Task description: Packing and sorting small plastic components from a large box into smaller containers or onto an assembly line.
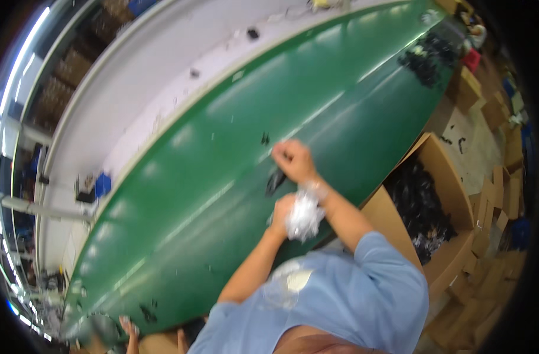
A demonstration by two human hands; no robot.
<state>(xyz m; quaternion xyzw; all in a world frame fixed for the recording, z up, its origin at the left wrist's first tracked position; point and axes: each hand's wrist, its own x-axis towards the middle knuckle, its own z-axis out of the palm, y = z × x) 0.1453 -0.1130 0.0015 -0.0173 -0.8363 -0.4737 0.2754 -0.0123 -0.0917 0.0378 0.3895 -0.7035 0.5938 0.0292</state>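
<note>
My right hand is over the middle of the green table, its fingers curled in and their tips together; whatever they hold is too small to make out. Just below it is a black glossy piece, and whether the hand touches it I cannot tell. Nearer to me, my left hand is closed at a crumpled bundle of clear, whitish plastic, its fingers partly hidden. This bundle lies against my right wrist. Two small black pieces lie on the table beyond my right hand.
The long green table has a pile of black pieces at its far right end. A cardboard box of black bagged items stands at my right. Another person's hand is at the lower left. Pale shelving runs behind.
</note>
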